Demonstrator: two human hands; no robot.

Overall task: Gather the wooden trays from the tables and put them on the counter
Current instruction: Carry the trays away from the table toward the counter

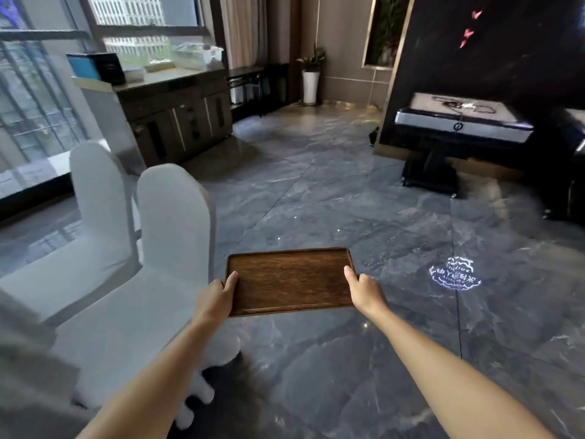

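A dark brown rectangular wooden tray (289, 280) is held level in front of me above the grey marble floor. My left hand (218, 294) grips its left short edge, thumb on top. My right hand (364, 289) grips the right short edge the same way. The tray is empty. A dark wooden counter (177, 90) with a pale top stands at the back left under the window, several steps ahead.
Two white rounded chairs (171, 217) stand close on my left. A dark table with a padded top (462, 122) stands at the right. A potted plant (311, 80) is in the far corner. Boxes (95, 66) sit on the counter. A projected light logo (454, 274) lies on the floor.
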